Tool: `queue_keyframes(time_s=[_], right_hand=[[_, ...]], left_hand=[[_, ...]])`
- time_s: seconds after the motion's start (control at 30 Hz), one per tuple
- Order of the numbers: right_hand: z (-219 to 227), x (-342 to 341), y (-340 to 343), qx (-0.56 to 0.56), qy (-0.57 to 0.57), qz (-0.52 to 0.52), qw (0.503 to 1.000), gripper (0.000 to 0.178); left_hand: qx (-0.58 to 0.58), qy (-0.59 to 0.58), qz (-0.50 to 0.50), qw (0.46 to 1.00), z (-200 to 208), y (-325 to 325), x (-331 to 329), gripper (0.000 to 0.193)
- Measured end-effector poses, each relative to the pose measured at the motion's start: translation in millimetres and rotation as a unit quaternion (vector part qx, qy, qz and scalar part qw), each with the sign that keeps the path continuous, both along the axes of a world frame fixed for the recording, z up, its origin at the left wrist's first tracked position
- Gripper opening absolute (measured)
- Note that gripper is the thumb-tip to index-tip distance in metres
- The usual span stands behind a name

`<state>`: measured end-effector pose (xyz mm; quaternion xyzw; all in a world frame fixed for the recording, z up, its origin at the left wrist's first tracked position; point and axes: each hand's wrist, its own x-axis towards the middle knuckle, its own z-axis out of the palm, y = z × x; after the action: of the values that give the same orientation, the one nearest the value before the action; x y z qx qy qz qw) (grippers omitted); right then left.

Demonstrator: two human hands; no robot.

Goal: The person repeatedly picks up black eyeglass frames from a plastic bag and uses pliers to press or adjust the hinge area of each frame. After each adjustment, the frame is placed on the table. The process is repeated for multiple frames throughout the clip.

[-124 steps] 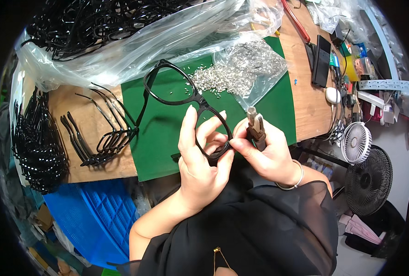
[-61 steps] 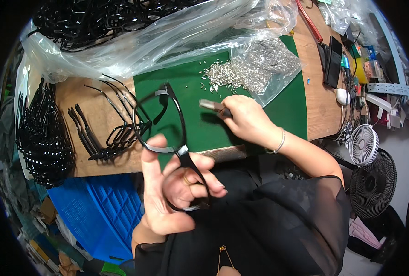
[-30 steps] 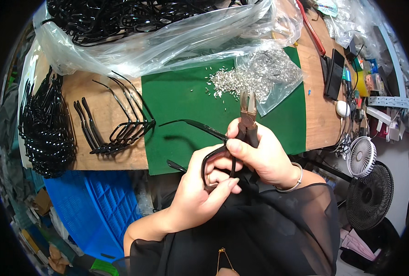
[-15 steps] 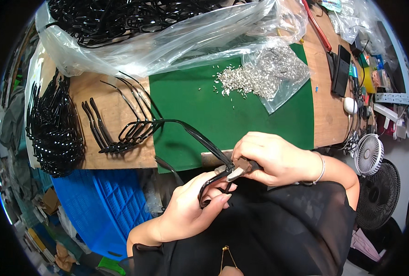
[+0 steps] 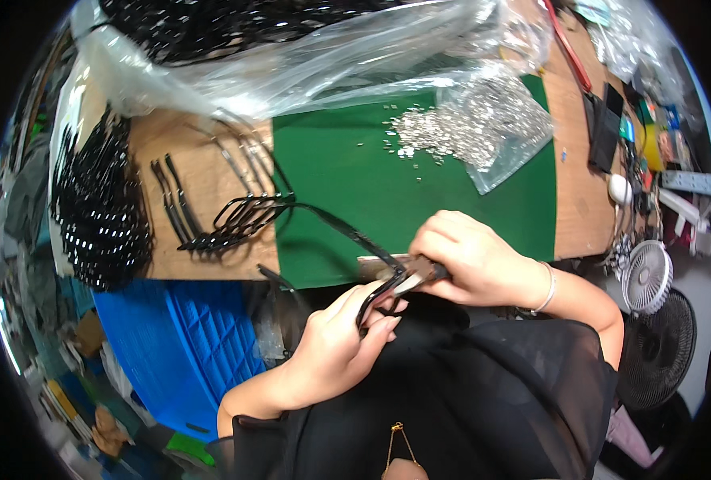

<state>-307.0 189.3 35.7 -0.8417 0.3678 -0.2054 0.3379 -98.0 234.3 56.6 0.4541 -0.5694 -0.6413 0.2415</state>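
My left hand (image 5: pixel 335 344) pinches a black glasses frame (image 5: pixel 343 230), holding its front near the table's front edge. One temple of it stretches away over the green mat (image 5: pixel 355 180). My right hand (image 5: pixel 475 260) grips a pair of pliers (image 5: pixel 414 278), whose metal jaws meet the frame at its corner beside my left fingers. Whether the jaws are fully closed is hard to tell. Left of the mat, several black glasses frames (image 5: pixel 247 214) lie in a row on the wood. Small silver metal pieces (image 5: pixel 427 134) spill from a clear bag (image 5: pixel 503 156) on the mat.
A bundle of black frames (image 5: pixel 103 212) lies at the left edge. More fill a big clear plastic bag (image 5: pixel 299 68) at the back. A blue crate (image 5: pixel 187 352) stands below the table's left side. To the right are a phone (image 5: pixel 606 128) and a white fan (image 5: pixel 646 276).
The view has shifted, so the table things appear slightly higher and further right. My hands keep their grip, and the pliers stay at the frame's corner with a slight turn.
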Motion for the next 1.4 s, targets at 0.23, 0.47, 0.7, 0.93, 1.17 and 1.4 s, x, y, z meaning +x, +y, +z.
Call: queue_keyframes(time_s=[0.23, 0.47, 0.7, 0.93, 1.17, 1.4], right_hand=[[-11, 2, -3, 0.082, 0.039, -0.053, 0.994, 0.022], [-19, -2, -5, 0.101, 0.043, -0.084, 0.990, 0.023], [-24, 3, -8, 0.099, 0.017, -0.065, 0.993, 0.023], [-29, 13, -8, 0.104, 0.023, -0.087, 0.990, 0.021], [-27, 10, 3, 0.080, 0.056, -0.082, 0.992, 0.020], [-21, 9, -4, 0.154, 0.023, -0.154, 0.976, 0.016]], left_hand=[[-0.038, -0.004, 0.133, 0.990, -25, -58, 31, 0.035], [-0.372, -0.400, 0.030, 0.837, -20, -76, 77, 0.044], [-0.385, -0.501, 0.059, 0.773, -48, -38, 98, 0.032], [-0.565, -0.573, 0.227, 0.549, -64, -110, 165, 0.028], [-0.388, -0.774, 0.205, 0.457, -63, -181, 248, 0.013], [-0.348, -0.796, 0.192, 0.458, -64, -181, 294, 0.015]])
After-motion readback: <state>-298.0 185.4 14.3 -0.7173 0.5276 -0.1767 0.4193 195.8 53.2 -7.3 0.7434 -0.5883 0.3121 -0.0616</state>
